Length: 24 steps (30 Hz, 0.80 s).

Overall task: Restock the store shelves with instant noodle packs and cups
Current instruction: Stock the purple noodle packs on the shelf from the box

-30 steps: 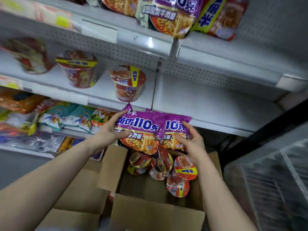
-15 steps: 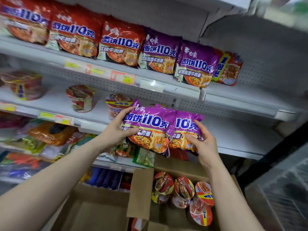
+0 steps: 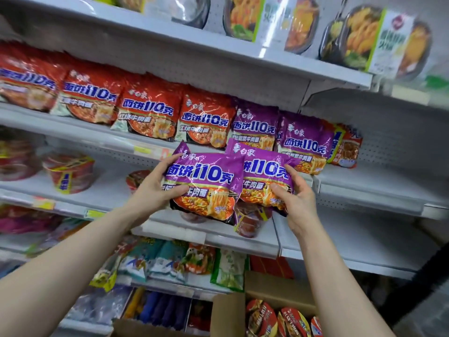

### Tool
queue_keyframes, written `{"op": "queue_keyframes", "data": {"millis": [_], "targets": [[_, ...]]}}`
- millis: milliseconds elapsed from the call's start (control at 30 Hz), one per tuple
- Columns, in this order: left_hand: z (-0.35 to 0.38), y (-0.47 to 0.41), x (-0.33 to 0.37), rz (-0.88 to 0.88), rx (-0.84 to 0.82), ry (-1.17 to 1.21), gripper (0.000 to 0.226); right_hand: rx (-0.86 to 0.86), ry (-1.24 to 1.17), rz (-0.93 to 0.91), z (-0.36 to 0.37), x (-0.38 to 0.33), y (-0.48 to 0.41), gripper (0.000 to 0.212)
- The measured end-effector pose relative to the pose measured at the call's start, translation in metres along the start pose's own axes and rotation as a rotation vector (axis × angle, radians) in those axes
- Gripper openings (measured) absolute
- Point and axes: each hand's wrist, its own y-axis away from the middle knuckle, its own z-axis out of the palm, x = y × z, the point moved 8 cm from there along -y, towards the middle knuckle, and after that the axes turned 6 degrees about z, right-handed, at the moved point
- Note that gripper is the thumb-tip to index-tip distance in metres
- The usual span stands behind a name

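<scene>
Two purple instant noodle packs overlap in front of me. My left hand grips the left purple pack by its left edge. My right hand grips the right purple pack from its right side. Both packs hang just below and in front of a white shelf that carries a row of red packs and two purple packs. The shelf's right stretch is bare. A cardboard box at the bottom holds several red noodle cups.
Noodle cups stand on the shelf below, partly behind my hands. The top shelf carries boxed bowl meals. Snack bags fill a lower shelf, and a dark upright edge is at the right.
Both hands have lifted the two purple packs from above the box up to the level of the noodle pack shelf. The view has tilted upward, so the box now sits at the bottom edge.
</scene>
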Motion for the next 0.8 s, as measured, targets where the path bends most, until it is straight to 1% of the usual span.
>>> {"op": "queue_keyframes", "data": {"millis": [167,300,467,600,667,733,800], "targets": [[-0.021,-0.034,0.018,0.069,0.077,-0.017,0.075,-0.001,0.025,-0.073,0.019,-0.035,-0.048,0.062],[-0.022,-0.057,0.027,0.112,0.137,-0.011,0.074,0.018,0.037,-0.103,0.018,-0.053,-0.089,0.062],[-0.018,-0.081,0.032,0.157,0.190,-0.038,0.072,0.044,0.087,-0.118,0.018,-0.056,-0.142,0.064],[-0.014,-0.091,0.029,0.169,0.235,-0.033,0.071,0.016,0.173,-0.138,0.027,-0.047,-0.167,0.063],[-0.014,-0.097,0.026,0.168,0.241,-0.050,0.075,0.038,0.288,-0.190,0.032,-0.044,-0.172,0.061],[-0.016,-0.101,0.024,0.172,0.237,-0.058,0.077,0.104,0.443,-0.269,0.034,-0.043,-0.176,0.060],[-0.017,-0.107,0.022,0.175,0.232,-0.068,0.078,0.175,0.594,-0.309,0.039,-0.045,-0.177,0.059]]}}
